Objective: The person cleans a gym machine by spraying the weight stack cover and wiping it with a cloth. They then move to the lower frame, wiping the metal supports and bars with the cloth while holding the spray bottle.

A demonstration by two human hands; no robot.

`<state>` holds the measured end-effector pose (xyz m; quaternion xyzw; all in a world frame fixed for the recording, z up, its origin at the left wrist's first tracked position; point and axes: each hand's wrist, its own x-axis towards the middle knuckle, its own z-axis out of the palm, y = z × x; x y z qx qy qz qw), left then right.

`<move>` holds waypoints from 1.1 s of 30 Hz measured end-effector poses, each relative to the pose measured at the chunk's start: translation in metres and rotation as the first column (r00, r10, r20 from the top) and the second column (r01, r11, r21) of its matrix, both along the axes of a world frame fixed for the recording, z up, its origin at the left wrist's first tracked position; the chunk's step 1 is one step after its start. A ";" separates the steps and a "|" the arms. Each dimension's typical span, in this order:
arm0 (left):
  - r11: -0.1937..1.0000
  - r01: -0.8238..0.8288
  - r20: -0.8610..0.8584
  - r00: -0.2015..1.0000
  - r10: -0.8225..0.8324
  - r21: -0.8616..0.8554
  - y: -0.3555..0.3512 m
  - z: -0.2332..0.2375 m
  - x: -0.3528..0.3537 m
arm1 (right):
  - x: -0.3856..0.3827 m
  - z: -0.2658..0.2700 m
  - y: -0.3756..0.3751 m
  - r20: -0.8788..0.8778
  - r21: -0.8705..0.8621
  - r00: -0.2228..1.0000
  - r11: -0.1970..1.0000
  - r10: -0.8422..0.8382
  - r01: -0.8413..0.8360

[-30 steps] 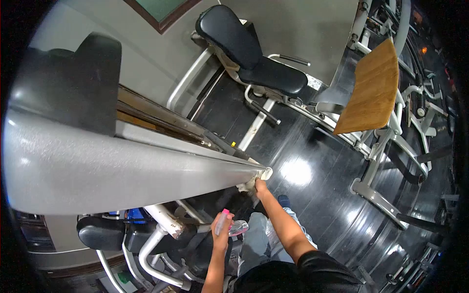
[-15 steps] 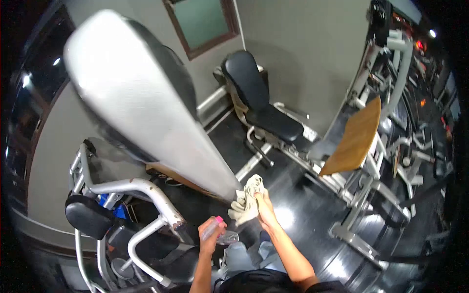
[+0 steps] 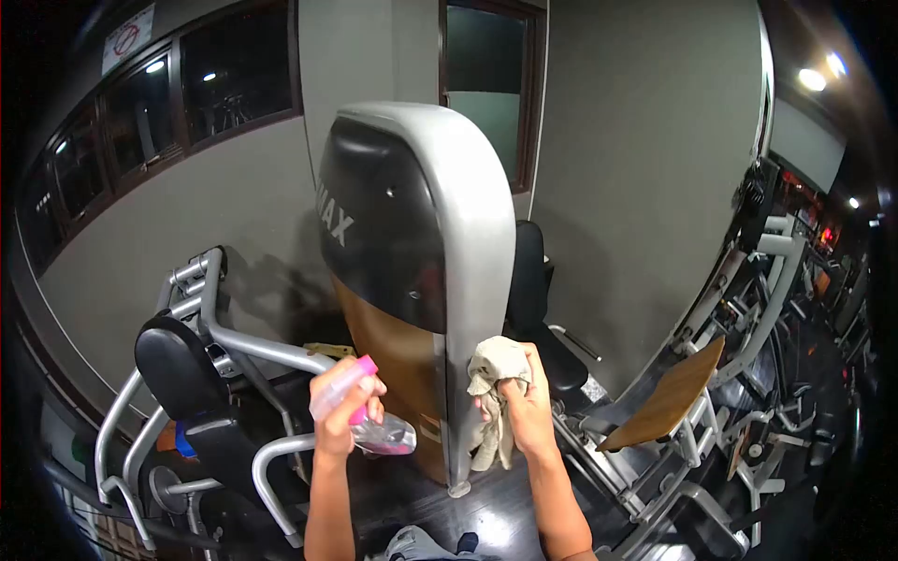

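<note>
Three white letters, "MAX", are legible on the dark panel of the weight-stack shroud. A wall sign at upper left bears a red ring; its wording is too small to read. The left hand is closed around a clear spray bottle with a pink head, just left of the shroud. The right hand grips a crumpled off-white cloth against the shroud's grey front edge, with part of the cloth hanging loose below.

Pink-capped clear spray bottle, off-white cloth, silver-and-black machine shroud, grey wall.
</note>
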<state>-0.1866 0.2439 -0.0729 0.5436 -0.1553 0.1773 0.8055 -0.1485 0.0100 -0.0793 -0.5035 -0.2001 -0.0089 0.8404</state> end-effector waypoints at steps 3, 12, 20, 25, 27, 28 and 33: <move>0.998 -0.016 0.079 0.997 0.011 0.062 0.019 0.027 0.011 | -0.002 0.031 0.012 0.081 -0.063 0.997 0.998 -0.003 0.009; 0.985 0.059 0.063 0.996 -0.070 0.160 0.090 0.096 0.047 | -0.002 0.106 0.063 0.273 -0.152 0.953 0.972 -0.131 0.177; 0.966 0.041 0.139 0.987 -0.079 0.256 0.127 0.129 0.097 | 0.022 0.139 0.124 0.622 -0.427 0.741 0.684 -0.252 0.591; 0.979 0.023 0.165 0.985 -0.057 0.203 0.134 0.136 0.128 | 0.030 0.146 0.146 0.517 -0.478 0.822 0.714 -0.241 0.511; 0.989 0.042 0.141 0.988 -0.062 0.141 0.136 0.137 0.138 | 0.035 0.145 0.154 0.561 -0.430 0.793 0.736 -0.236 0.523; 0.990 0.047 0.150 0.986 -0.067 0.132 0.137 0.138 0.142 | 0.036 0.145 0.157 0.612 -0.451 0.752 0.672 -0.245 0.587; 0.992 0.077 0.129 0.988 -0.089 0.096 0.140 0.145 0.152 | 0.028 0.149 0.178 0.841 -0.381 0.449 0.258 -0.302 0.888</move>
